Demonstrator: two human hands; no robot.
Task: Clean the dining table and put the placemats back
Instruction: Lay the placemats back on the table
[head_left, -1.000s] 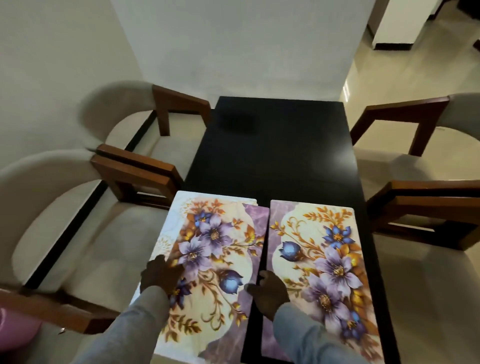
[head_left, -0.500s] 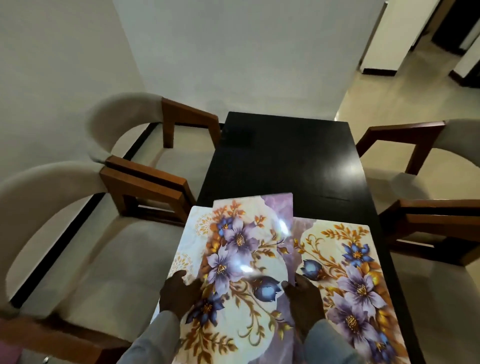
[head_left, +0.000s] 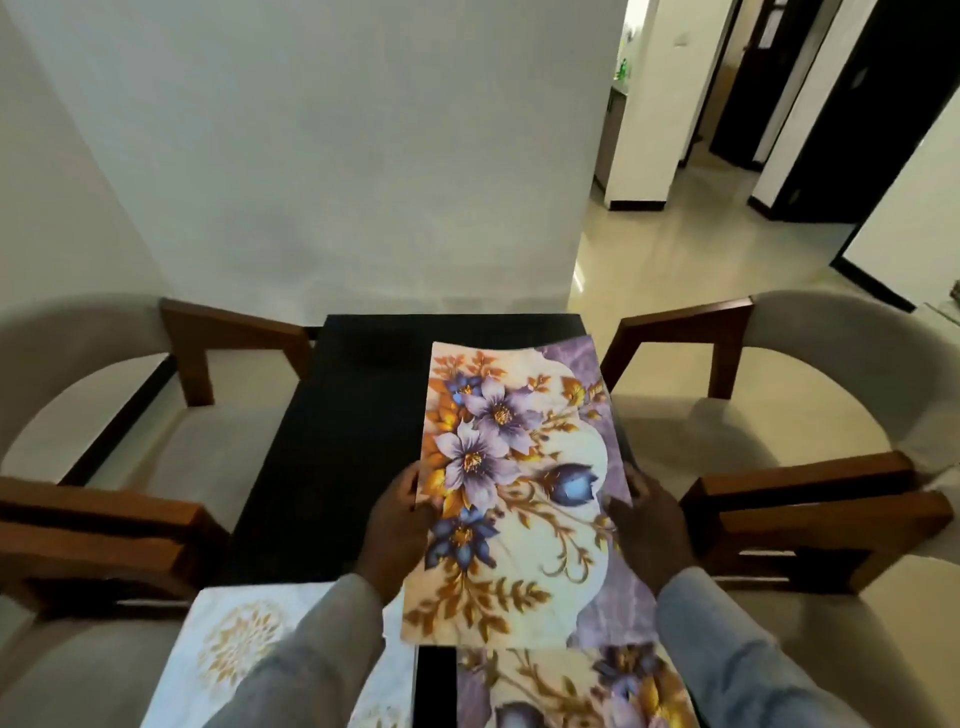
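A floral placemat (head_left: 519, 493) with purple and blue flowers is lifted above the black dining table (head_left: 353, 415), held lengthways over its right half. My left hand (head_left: 400, 519) grips its left edge and my right hand (head_left: 649, 519) grips its right edge. Two more placemats lie on the table's near end: a pale one with a gold medallion (head_left: 239, 644) at the left and a floral one (head_left: 582, 686) at the right, partly hidden by my sleeves.
Four cushioned chairs with wooden arms flank the table, two at the left (head_left: 104, 467) and two at the right (head_left: 810, 457). A white wall stands behind the table's far end. A tiled hallway (head_left: 701, 218) opens at the upper right.
Both hands have lifted the top floral placemat off the left stack and carried it forward and to the right. The pale placemat under it is uncovered. The camera has tilted up.
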